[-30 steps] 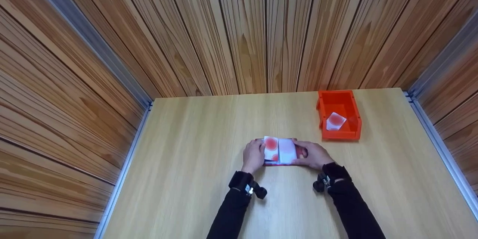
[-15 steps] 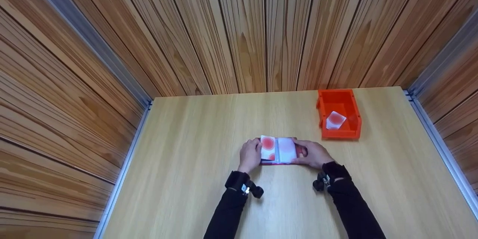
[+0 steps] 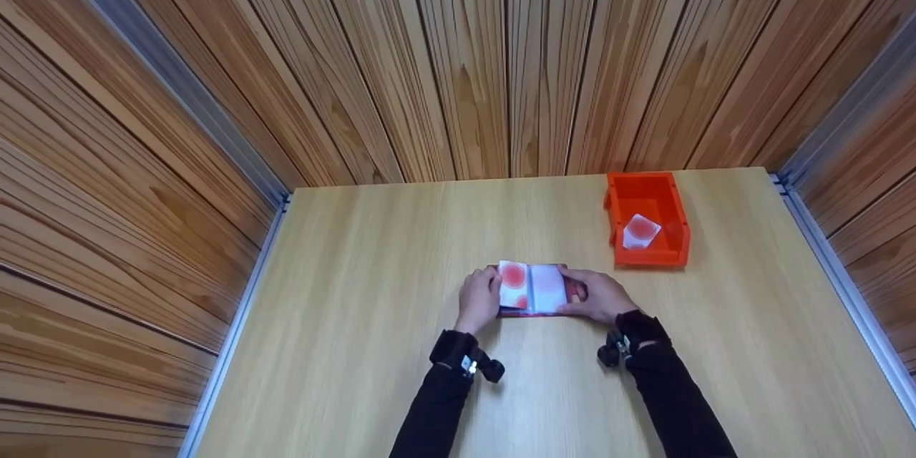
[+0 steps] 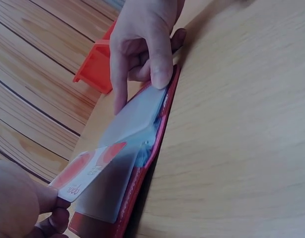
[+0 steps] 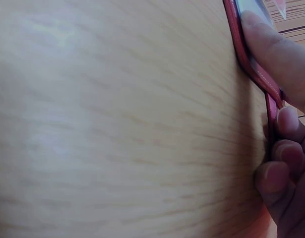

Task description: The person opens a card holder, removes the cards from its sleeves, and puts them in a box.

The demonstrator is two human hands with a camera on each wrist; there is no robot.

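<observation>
An open red card holder (image 3: 547, 290) with clear plastic sleeves lies on the table between both hands. My left hand (image 3: 478, 297) pinches a white card (image 4: 85, 171) with red circles by its outer end. The card is tilted over the holder's left sleeve (image 4: 100, 196); whether its far corner touches the plastic I cannot tell. My right hand (image 3: 601, 295) grips the holder's right side. In the right wrist view its thumb (image 5: 278, 54) presses on the sleeve by the red edge, while the other fingers (image 5: 286, 153) curl beneath.
An orange-red open bin (image 3: 653, 257) stands at the back right of the wooden table (image 3: 372, 286). Inside it lies another white card (image 3: 642, 230) with a red circle. Wood-patterned walls (image 3: 465, 71) close off the back and sides.
My left hand has shifted slightly left with the card, uncovering more of the holder's middle; over the last half second it has hardly moved. The right hand keeps its hold on the card holder.
</observation>
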